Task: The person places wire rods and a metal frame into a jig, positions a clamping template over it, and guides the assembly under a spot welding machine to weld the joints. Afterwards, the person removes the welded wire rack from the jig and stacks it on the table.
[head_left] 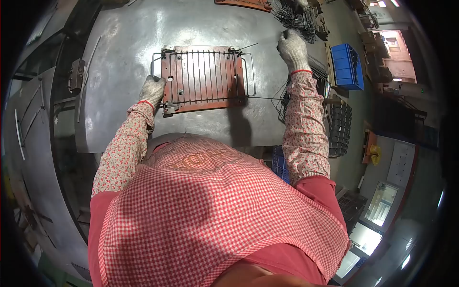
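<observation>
A red-brown metal jig plate point(205, 103) lies on the steel table in front of me. Across it runs a rack of thin parallel wires, and bent wire loops point(252, 74) stick out at both sides. My left hand point(153, 90), in a pale knitted glove, is closed at the plate's left edge, by the lower end of the left loop. Out to the right, my gloved right hand point(293, 48) is curled into a fist beside a heap of dark wire pieces point(306, 26). What it holds, if anything, is hidden by the glove.
The steel table point(124, 28) carries another red-brown plate point(246, 4) at its far edge. A blue crate point(346, 67) stands beyond the right edge, with more wire frames point(318, 71) near my right forearm. At left is a small metal block point(76, 76).
</observation>
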